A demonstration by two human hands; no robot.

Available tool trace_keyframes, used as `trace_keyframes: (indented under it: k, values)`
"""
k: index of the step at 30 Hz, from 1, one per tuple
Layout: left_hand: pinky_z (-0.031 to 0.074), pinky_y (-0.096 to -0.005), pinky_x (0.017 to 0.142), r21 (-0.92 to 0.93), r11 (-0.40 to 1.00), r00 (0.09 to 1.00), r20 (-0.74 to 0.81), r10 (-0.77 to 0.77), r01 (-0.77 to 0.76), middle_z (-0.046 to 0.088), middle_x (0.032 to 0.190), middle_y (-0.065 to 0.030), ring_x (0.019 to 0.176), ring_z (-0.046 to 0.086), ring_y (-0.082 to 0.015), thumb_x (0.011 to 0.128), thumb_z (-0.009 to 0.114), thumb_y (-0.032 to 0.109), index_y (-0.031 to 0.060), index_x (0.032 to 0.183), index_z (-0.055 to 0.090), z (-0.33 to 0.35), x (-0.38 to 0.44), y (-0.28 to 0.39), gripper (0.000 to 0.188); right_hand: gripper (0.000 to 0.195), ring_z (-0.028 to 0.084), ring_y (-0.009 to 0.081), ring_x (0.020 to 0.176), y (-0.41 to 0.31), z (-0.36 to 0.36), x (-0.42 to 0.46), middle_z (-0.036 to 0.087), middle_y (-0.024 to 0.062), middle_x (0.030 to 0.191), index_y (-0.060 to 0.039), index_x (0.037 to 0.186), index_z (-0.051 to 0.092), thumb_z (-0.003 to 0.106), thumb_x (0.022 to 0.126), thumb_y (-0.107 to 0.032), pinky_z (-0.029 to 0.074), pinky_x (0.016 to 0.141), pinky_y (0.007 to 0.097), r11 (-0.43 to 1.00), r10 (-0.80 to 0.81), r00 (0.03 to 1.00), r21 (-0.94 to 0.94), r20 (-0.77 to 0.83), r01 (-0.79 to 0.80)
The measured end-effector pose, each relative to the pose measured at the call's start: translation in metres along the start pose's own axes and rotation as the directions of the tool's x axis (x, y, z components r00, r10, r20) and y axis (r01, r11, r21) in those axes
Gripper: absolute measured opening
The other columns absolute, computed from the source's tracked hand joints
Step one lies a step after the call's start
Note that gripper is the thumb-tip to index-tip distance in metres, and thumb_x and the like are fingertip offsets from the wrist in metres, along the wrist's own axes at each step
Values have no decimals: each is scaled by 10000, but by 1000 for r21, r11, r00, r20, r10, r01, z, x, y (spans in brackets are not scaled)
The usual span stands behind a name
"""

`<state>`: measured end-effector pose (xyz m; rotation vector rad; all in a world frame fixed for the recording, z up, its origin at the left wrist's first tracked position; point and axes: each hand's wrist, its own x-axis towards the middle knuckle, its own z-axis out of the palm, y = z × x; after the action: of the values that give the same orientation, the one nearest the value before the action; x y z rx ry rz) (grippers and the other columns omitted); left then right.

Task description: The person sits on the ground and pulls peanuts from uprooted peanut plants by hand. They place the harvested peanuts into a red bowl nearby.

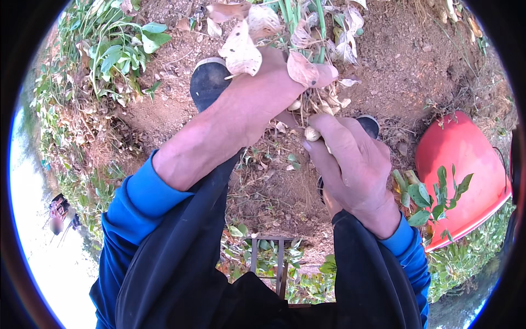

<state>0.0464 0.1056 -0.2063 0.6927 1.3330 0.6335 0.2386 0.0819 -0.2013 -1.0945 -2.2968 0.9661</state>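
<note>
My left hand (pixel 275 90) is closed around the green stems of a peanut plant (pixel 302 24), whose dry, spotted leaves hang over the hand. Below that fist, pale peanut pods (pixel 328 103) hang among thin roots. My right hand (pixel 353 164) is just beneath, holding a peanut pod (pixel 312 133) between thumb and index finger. Whether this pod is still joined to the roots cannot be told.
A red plastic bucket (pixel 460 164) lies tipped at the right, with a leafy sprig in front. Leafy plants (pixel 119 49) lie at the upper left. My shoes (pixel 209 80) rest on crumbly soil; a metal frame (pixel 267 238) shows between my legs. A distant person (pixel 59 214) appears far left.
</note>
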Motion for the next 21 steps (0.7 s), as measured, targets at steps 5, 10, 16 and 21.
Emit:
trace_keyframes:
  k: [5, 10, 16, 21]
  values:
    - [577, -277, 568, 11, 987, 987, -17, -162, 162, 706, 1002, -84, 854, 706, -164, 890, 752, 387, -7, 1162, 670, -2, 9, 4, 486, 266, 551, 59, 647, 2, 0, -4, 577, 7, 775, -29, 1199, 649, 702, 967, -148, 444, 550, 242, 692, 389, 919, 639, 62, -335]
    - [473, -261, 507, 39, 998, 994, -100, -47, 52, 649, 742, -26, 623, 611, -109, 905, 734, 396, -5, 879, 686, 8, 5, -2, 405, 284, 449, 23, 587, -2, -14, -2, 557, -27, 798, 18, 1225, 634, 642, 1022, -180, 347, 512, 198, 114, 507, 791, 884, 341, -454]
    - [444, -280, 621, 347, 934, 962, -217, 168, -85, 621, 780, -37, 715, 546, -74, 916, 746, 304, -37, 880, 665, 13, -1, -6, 352, 277, 411, 26, 559, -3, -28, 6, 545, -14, 812, 19, 1218, 622, 580, 1050, -197, 317, 488, 193, 358, 618, 786, 888, 8, -290]
    - [505, -307, 682, 218, 974, 985, -173, -23, 61, 667, 832, -87, 760, 615, -109, 928, 709, 345, -78, 984, 638, -3, -7, 7, 433, 348, 362, 27, 534, -7, -72, 4, 497, 16, 775, 20, 1239, 581, 506, 1082, -282, 262, 423, 173, 422, 595, 788, 896, -161, -136]
